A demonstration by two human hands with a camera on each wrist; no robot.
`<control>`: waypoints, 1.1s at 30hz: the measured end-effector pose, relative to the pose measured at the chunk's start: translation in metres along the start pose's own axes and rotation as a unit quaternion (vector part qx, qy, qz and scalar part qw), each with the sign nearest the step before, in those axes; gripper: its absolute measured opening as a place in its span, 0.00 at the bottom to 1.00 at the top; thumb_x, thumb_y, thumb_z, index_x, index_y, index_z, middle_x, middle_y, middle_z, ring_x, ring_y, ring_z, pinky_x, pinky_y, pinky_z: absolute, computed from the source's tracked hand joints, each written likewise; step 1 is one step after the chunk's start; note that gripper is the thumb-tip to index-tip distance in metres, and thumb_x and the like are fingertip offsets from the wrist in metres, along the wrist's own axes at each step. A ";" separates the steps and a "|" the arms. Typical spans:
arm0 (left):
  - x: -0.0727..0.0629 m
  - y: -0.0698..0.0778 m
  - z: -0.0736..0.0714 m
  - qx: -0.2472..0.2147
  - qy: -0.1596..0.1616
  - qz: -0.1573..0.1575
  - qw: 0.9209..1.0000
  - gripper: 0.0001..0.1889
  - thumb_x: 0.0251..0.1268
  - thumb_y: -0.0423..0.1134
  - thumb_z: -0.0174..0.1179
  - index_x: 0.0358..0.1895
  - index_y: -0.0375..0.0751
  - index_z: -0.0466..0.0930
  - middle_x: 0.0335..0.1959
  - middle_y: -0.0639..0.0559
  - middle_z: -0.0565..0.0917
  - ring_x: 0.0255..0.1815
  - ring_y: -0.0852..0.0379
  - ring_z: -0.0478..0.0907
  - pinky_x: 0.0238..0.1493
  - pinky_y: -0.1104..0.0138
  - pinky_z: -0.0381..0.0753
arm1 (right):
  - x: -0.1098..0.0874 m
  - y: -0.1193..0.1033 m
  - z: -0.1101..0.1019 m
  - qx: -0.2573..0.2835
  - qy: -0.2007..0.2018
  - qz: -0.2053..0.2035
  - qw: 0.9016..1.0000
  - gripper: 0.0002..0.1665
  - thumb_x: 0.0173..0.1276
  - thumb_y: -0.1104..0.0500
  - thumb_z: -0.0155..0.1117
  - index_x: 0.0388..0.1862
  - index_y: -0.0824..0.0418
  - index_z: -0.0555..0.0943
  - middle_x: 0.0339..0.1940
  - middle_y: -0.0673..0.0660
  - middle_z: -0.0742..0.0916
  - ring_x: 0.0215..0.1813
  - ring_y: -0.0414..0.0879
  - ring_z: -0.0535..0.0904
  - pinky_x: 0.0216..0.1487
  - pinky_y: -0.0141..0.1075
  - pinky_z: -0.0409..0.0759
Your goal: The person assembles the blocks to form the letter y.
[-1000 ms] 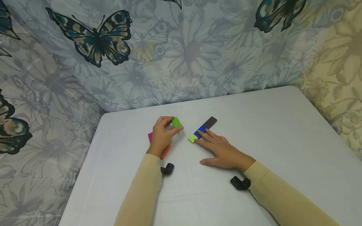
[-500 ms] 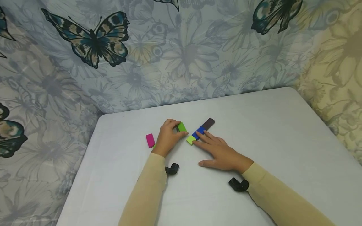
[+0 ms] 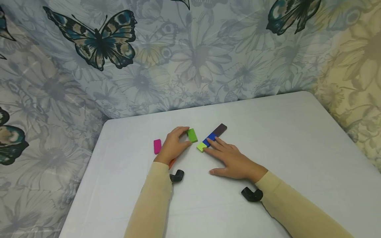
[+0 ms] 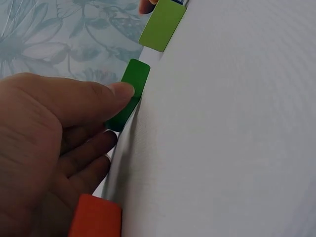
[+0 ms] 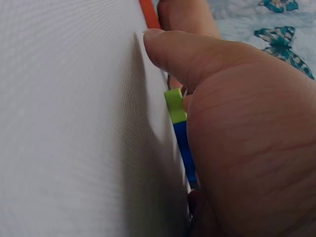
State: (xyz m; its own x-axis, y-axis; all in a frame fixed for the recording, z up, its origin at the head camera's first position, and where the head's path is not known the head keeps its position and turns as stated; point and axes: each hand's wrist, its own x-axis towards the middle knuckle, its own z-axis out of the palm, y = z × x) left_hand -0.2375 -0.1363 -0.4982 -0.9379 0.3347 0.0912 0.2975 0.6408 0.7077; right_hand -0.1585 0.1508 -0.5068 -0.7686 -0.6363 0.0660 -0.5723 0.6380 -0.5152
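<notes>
Indoor corner, possibly home: white table (image 3: 282, 132) before butterfly-and-flower wall covering (image 3: 202, 56)

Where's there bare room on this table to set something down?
The table is bare right of the dark block and right hand, left of the pink block, and between the sleeves. It's crowded mid-table: the left hand pinches the green block near the lime block and blue block.

R hand (image 5: 247, 133) by lime blk (image 5: 175, 105), blue blk (image 5: 182, 145) adjoining, orange blk (image 5: 149, 14) up top
</notes>
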 end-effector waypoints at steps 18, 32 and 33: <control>-0.002 0.012 0.010 0.010 0.001 0.007 1.000 0.29 0.72 0.39 0.76 0.74 0.45 0.81 0.74 0.51 0.80 0.78 0.55 0.71 0.78 0.60 0.66 | 0.000 0.001 0.001 0.001 0.003 -0.001 1.000 0.51 0.76 0.31 0.69 0.89 0.46 0.65 0.92 0.52 0.53 0.90 0.59 0.39 0.77 0.69 0.56; -0.002 0.012 0.012 0.014 0.001 0.016 1.000 0.28 0.71 0.38 0.77 0.73 0.45 0.82 0.73 0.52 0.80 0.77 0.57 0.72 0.77 0.62 0.66 | 0.000 -0.001 0.000 0.004 0.005 -0.001 1.000 0.51 0.75 0.32 0.70 0.89 0.47 0.65 0.92 0.53 0.54 0.90 0.59 0.40 0.77 0.69 0.56; -0.002 0.012 0.012 0.013 0.000 0.017 1.000 0.28 0.71 0.38 0.77 0.73 0.45 0.82 0.73 0.53 0.80 0.77 0.57 0.72 0.77 0.62 0.66 | 0.000 -0.001 0.000 0.005 0.006 -0.002 1.000 0.51 0.75 0.32 0.70 0.89 0.47 0.65 0.92 0.54 0.54 0.90 0.59 0.40 0.77 0.69 0.56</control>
State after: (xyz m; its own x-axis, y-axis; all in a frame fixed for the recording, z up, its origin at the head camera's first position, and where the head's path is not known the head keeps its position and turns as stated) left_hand -0.2303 -0.1210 -0.4985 -0.9273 0.3561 0.1150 0.3335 0.6471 0.6855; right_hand -0.1586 0.1504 -0.5061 -0.7700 -0.6334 0.0771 -0.5719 0.6314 -0.5238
